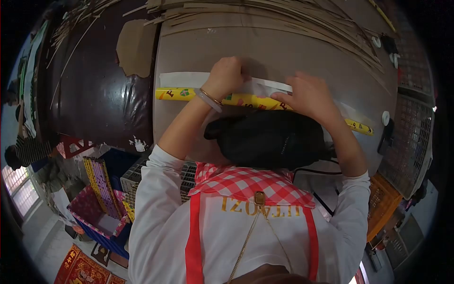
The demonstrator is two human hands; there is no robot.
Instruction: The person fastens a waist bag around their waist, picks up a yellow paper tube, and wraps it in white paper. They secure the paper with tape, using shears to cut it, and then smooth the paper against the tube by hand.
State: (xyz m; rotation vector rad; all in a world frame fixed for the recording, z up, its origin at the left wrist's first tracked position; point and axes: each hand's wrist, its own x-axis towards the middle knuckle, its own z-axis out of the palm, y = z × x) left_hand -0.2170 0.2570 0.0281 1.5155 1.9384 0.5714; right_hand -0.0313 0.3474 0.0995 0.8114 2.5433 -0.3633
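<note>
A long yellow roll of paper (172,93) with coloured print lies across the table in front of me, its white sheet edge (184,78) showing along the far side. My left hand (227,75) rests over this edge with its fingers curled; their tips are hidden. My right hand (307,94) is slightly blurred, its thumb toward the roll and its fingers bent at the end of a narrow white strip (272,85). Between my forearms, on my side of the roll, sits a black fabric bag (274,138).
Thin brown strips (265,12) are heaped along the table's far side. A brown cardboard piece (137,49) lies on the dark surface at left. A flower-lined basket (97,213) holds patterned rolls, lower left. At right stand a grey crate (406,142) and an orange crate (385,203).
</note>
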